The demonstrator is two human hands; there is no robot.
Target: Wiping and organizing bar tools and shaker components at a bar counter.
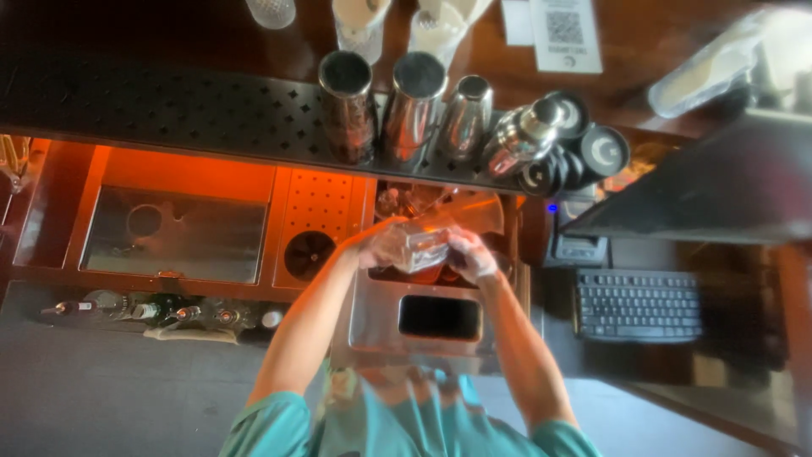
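The glass [416, 247] sits between our two hands above the steel well [372, 317], below the row of metal shakers [414, 106]. Our left hand [378, 245] wraps its left side, our right hand [470, 256] grips its right, both closed on it. It seems tilted, though blur hides its axis.

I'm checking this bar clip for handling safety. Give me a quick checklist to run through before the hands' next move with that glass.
1. Both hands on the glass: ok; left hand and right hand grip it from either side.
2. Glass over the steel well, not the floor: ok.
3. Glass empty or filled: cannot tell, blurred.
4. Shakers on the perforated mat upright and apart from the hands: ok.
5. Keyboard away from the glass: ok.
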